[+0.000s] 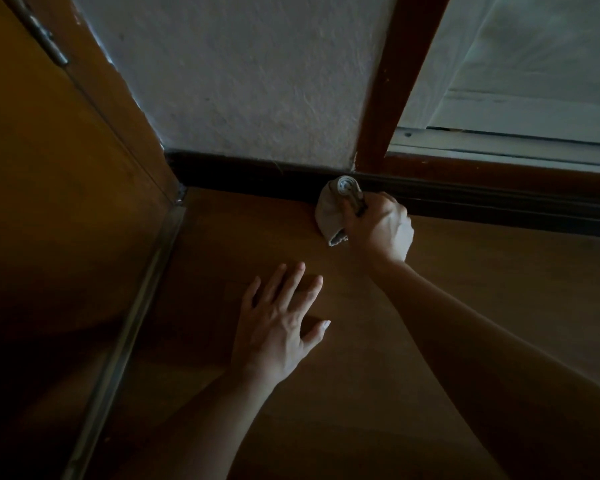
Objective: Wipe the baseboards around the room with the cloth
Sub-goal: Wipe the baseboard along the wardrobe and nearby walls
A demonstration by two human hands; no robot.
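Dim room. A brown wooden floor (pixel 465 289) meets a rough white wall (pixel 250 81) on the far side. On the left stands a wooden door (pixel 42 174); at far right, a dark-framed window (pixel 534 64) gives pale light.

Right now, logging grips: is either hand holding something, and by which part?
Right hand grips the bunched cloth by its gathered end; left hand holds nothing.
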